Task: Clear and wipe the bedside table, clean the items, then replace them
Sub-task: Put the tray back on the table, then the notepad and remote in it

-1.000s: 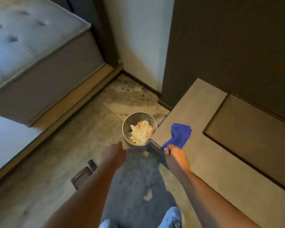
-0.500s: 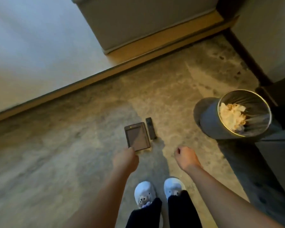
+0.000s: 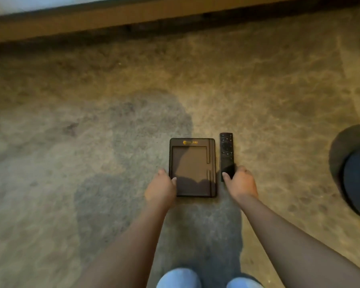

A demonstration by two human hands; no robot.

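Hands have dropped lower, blotchy brown carpet [image 3: 92,142], wooden bed edge [image 3: 133,19] beyond, dark round bin [image 3: 356,177] at right, left hand [image 3: 160,189] holds left edge of flat dark rectangular pad [image 3: 192,163], right hand [image 3: 240,182] grips near end of slim black remote [image 3: 226,150], both on carpet, lengthwise toward bed.

On the mottled beige carpet [image 3: 92,121], the left hand [image 3: 160,190] is gripping the left edge of a flat dark-brown rectangular tray [image 3: 192,163]. The right hand [image 3: 241,182] is pinching the near end of a slim black remote control [image 3: 226,148] lying just beside the tray.
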